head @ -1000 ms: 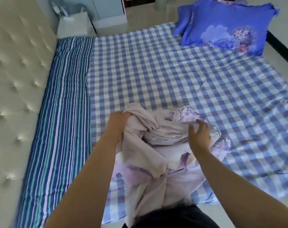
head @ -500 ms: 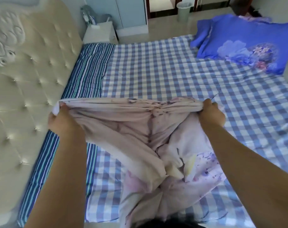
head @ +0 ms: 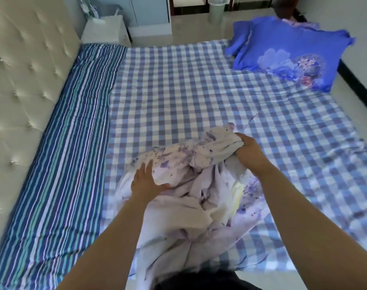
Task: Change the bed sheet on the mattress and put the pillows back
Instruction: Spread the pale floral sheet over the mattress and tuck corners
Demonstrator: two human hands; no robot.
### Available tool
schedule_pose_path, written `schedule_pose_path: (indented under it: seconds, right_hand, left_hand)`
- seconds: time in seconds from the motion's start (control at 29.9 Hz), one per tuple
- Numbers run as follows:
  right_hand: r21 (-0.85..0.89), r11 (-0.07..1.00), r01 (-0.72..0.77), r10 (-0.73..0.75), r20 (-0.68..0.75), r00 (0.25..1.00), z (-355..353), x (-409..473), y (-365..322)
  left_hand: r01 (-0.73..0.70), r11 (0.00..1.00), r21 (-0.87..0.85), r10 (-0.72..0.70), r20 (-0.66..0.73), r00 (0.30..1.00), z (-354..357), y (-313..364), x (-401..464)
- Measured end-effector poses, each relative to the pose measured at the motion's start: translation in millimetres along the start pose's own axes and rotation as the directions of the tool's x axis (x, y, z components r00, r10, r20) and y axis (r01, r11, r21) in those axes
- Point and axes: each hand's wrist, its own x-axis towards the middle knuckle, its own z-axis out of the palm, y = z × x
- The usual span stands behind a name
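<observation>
Lilac sheet (head: 191,185) bunched, no clear axis | left hand (head: 146,183) flat on it | right hand (head: 248,151) grips it

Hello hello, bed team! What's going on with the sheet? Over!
Right hand gripping the bunched lilac sheet; left hand flat on it. Sheet not spread yet. Blue pillow at far corner, checked sheet underneath.

Both bare arms stretched forward, left hand (head: 146,181) flat with fingers spread, right hand (head: 248,150) farther, fingers curled in a grip
</observation>
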Motion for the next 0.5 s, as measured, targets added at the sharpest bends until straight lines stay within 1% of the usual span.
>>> schedule_pose_path:
  seconds: [0.07,0.1,0.17,0.23,0.33,0.43,0.5]
  right_hand:
    - [0.116,0.993,-0.015,0.012,0.02,1.0,-9.2,-12.2,-9.2]
    - [0.137,0.991,-0.012,0.008,0.027,1.0,-14.7,-17.4,-12.1]
    - [0.186,0.983,-0.004,-0.003,0.037,0.999,-26.6,-27.0,-15.8]
    - [0.262,0.965,0.005,-0.016,0.039,0.999,-39.3,-36.8,-16.3]
    - [0.402,0.914,0.051,-0.049,-0.014,0.999,-57.9,-51.3,-15.8]
    - [0.548,0.832,0.085,-0.049,-0.08,0.996,-78.3,-59.1,-10.5]
    - [0.57,0.815,0.108,-0.054,-0.111,0.992,-91.9,-62.4,-7.3]
  left_hand:
    - [-0.083,0.989,0.126,0.072,0.096,0.993,21.9,16.6,8.6]
    - [-0.122,0.98,0.158,0.104,0.115,0.988,29.9,25.4,10.7]
    - [-0.157,0.972,0.173,0.131,0.156,0.979,42.8,40.2,14.1]
    - [-0.164,0.969,0.183,0.12,0.231,0.966,49.8,50.6,21.6]
    - [-0.225,0.946,0.232,0.127,0.372,0.919,64.6,62.2,23.3]
    - [-0.309,0.918,0.248,0.139,0.528,0.837,91.3,62.6,23.6]
    - [-0.353,0.893,0.279,0.133,0.586,0.799,108.7,64.4,21.8]
